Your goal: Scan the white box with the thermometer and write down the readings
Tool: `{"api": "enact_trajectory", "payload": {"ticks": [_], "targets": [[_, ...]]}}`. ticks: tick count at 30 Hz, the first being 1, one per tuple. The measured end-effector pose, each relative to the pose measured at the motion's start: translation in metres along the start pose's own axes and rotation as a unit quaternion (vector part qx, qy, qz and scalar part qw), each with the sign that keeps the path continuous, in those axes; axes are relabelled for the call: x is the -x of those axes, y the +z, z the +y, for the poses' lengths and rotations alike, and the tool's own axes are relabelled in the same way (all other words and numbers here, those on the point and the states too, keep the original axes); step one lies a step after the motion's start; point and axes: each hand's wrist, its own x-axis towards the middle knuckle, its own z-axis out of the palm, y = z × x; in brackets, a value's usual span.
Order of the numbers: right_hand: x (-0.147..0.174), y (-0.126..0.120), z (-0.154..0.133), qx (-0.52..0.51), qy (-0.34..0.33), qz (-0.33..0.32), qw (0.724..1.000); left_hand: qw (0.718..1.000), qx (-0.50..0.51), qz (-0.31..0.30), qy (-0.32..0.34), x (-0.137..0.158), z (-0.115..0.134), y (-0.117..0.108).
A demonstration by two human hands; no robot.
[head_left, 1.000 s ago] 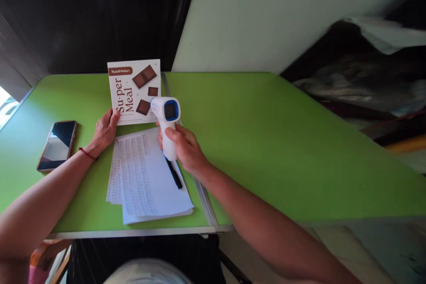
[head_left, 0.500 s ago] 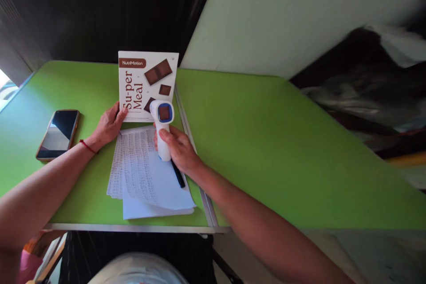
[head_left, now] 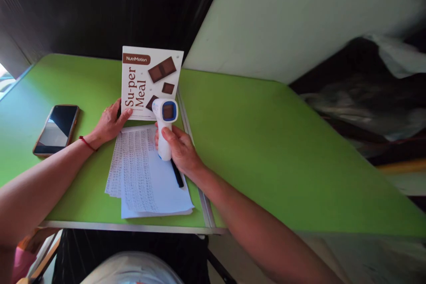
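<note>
My left hand grips the lower left corner of a white box printed "NutriMotion Su-per Meal" with brown chocolate pieces. The thumb lies on its front face; the other fingers are hidden behind it. My right hand is closed around the handle of a white infrared thermometer with a blue-rimmed screen. Its head points away from me and covers the box's lower right part. Beneath the thermometer lie sheets of paper with rows of handwriting, and a black pen rests on them, partly hidden by my right hand.
A phone lies face up at the left of the green table. A metal seam runs between the table's two halves. Behind stand a dark panel and a pale wall. Plastic-wrapped things are at the right.
The view has shifted slightly. The box is raised a little and tilted slightly clockwise, still in my left hand. My right hand keeps hold of the thermometer in nearly the same place.
</note>
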Motion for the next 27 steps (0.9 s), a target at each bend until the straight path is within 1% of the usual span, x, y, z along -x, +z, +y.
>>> {"api": "enact_trajectory", "payload": {"ticks": [4, 8, 11, 16, 27], "targets": [[0.001, 0.000, -0.005, 0.001, 0.007, -0.002, 1.000, 1.000, -0.004, 0.001, 0.006, 0.000, 0.001, 0.000], [0.001, 0.001, -0.008, 0.006, 0.001, -0.033, 0.999, 1.000, 0.002, 0.001, 0.003, 0.000, 0.003, -0.001], [0.002, 0.001, -0.008, -0.005, 0.009, -0.049, 0.999, 1.000, 0.016, 0.001, -0.008, 0.001, 0.005, -0.001], [0.001, 0.002, -0.008, -0.030, 0.017, -0.052, 0.998, 0.999, 0.043, -0.006, -0.014, 0.001, 0.005, -0.002], [0.003, 0.003, -0.011, -0.049, 0.029, -0.055, 0.997, 0.999, 0.031, 0.006, 0.019, 0.000, 0.000, -0.001]]}}
